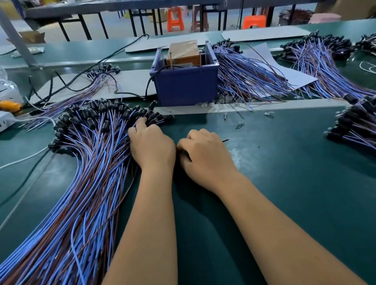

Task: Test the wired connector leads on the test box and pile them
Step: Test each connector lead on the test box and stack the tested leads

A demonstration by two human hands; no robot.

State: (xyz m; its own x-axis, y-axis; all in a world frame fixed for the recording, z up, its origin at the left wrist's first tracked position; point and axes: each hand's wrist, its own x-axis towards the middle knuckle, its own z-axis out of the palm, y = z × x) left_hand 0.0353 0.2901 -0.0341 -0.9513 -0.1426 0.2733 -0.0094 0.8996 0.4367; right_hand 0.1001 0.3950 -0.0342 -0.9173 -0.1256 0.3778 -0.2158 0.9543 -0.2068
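Head view. Both forearms reach fwd over the green work surface (pixel 302 176), hands side by side near centre, knuckles up. Left hand (pixel 151 145): palm down, fingers curled into the right edge of the big fan of blue/brown connector leads (pixel 88 176), fingertips hidden among the black connector heads; whether it actually grips a lead, cannot tell. Right hand (pixel 204 154): fingers curled under, thumb tucked twd the left hand, clamped on a thin lead end (pixel 225 140) that pokes out to the right of the knuckles. Test box (pixel 181 53), brown, sits inside a blue bin (pixel 185 86) just beyond the hands, w/ a black cable running off to the left. Further lead piles: one beside the bin on the right (pixel 245 78), one at far right (pixel 313 64), one at the right edge (pixel 371 127). Lead fan lies left of the hands, heads arced twd the bin, wires trailing to the lower left
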